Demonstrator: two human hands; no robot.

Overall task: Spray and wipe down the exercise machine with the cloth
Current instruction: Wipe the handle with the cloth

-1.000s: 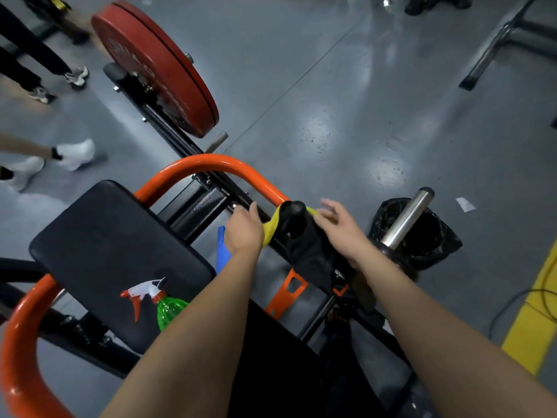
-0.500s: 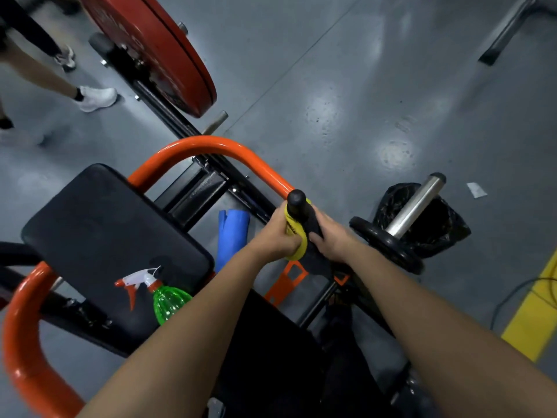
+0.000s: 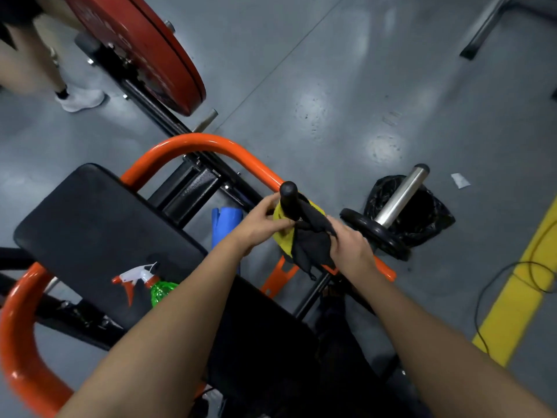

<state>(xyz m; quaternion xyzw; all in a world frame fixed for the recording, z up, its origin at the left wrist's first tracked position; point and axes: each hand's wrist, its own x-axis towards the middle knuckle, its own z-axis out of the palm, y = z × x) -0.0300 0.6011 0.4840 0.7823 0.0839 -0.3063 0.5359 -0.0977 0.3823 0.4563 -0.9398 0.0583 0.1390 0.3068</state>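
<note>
Exercise machine [image 3: 193,143] on glossy grey floor [image 3: 331,86]

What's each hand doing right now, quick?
Left hand: fingers pinch the yellow cloth at the black handle.
Right hand: fingers grip the black cloth.

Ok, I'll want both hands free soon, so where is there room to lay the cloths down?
The black pad is bare from its far edge to the spray bottle. Crowded: the handle, where left hand and right hand hold the yellow cloth and black cloth.
</note>
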